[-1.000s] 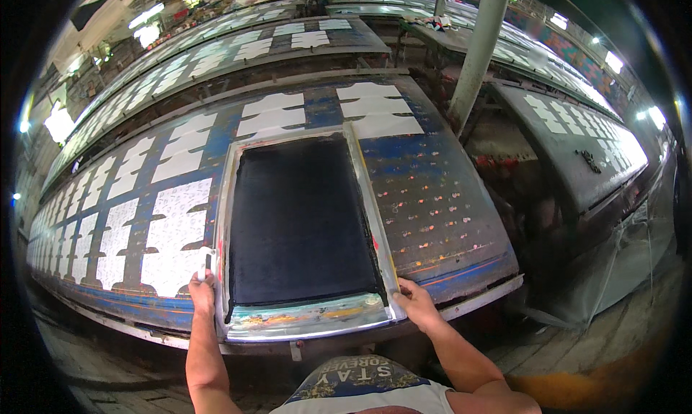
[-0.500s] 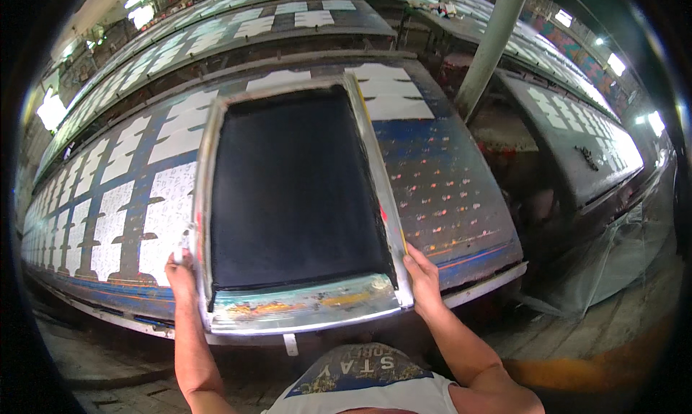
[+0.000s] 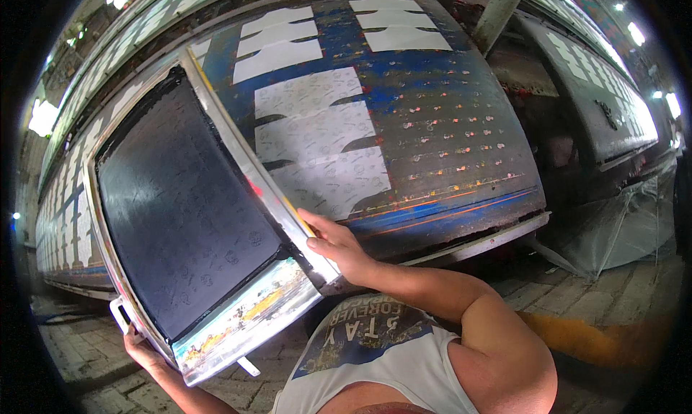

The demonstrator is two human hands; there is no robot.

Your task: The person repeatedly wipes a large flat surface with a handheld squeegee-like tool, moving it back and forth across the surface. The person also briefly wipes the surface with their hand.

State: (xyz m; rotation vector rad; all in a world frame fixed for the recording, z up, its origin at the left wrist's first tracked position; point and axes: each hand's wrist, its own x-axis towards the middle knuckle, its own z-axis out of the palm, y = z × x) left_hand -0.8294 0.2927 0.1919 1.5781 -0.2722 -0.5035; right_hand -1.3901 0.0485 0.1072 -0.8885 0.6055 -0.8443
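1. The right hand (image 3: 337,247) is closed on the right side rail of a large rectangular metal-framed printing screen with dark mesh (image 3: 184,205). The thumb lies on top of the rail, and the fingers curl under its edge near the lower right corner.
2. The left hand (image 3: 148,355) grips the screen's lower left corner from beneath. Only part of the hand shows below the frame, with the fingers wrapped out of sight.
3. The screen is held between both hands, tilted and turned at an angle to the table. Its near end is a pale strip smeared with yellow, orange and blue ink.
4. Behind the screen lies a long printing table with a worn blue, paint-stained top (image 3: 461,118).
5. On the table, just right of the screen, lie white cut fabric pieces with a faint printed pattern (image 3: 324,151). More plain white pieces sit farther back.
6. Another long table with white pieces (image 3: 620,104) stands well apart on the right, beyond a grey-green pillar (image 3: 497,14).
7. A paved brick floor (image 3: 598,298) shows below.
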